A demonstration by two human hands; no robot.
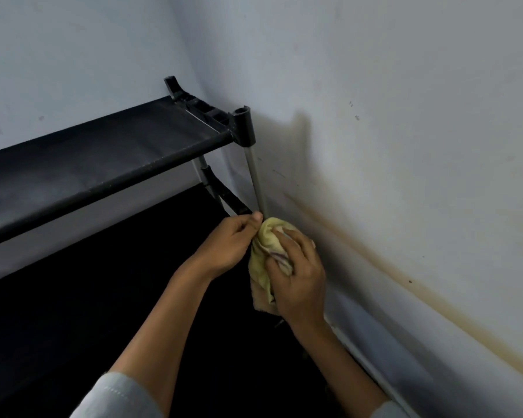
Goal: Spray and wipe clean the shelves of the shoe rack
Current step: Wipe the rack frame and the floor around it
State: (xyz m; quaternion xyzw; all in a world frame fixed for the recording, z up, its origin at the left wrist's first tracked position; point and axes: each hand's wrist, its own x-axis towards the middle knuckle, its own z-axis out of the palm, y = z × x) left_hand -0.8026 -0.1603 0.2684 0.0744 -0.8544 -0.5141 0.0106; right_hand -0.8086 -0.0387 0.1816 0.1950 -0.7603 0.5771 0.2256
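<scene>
Wall (405, 116), pale and stained, backs everything I see. Against it stands 1 black shoe rack (103, 158) showing 2 fabric shelves and 1 grey upright pole (255, 179). My 2 hands share 1 yellow cloth (261, 267) at the pole's foot: right hand (299, 276) curls around it, left hand (230, 245) pinches its top edge. I read no writing anywhere.

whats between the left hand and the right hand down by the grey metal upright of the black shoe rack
In the head view, a crumpled yellow cloth lies between them: the right hand grips it, the left hand pinches its top edge.
</scene>
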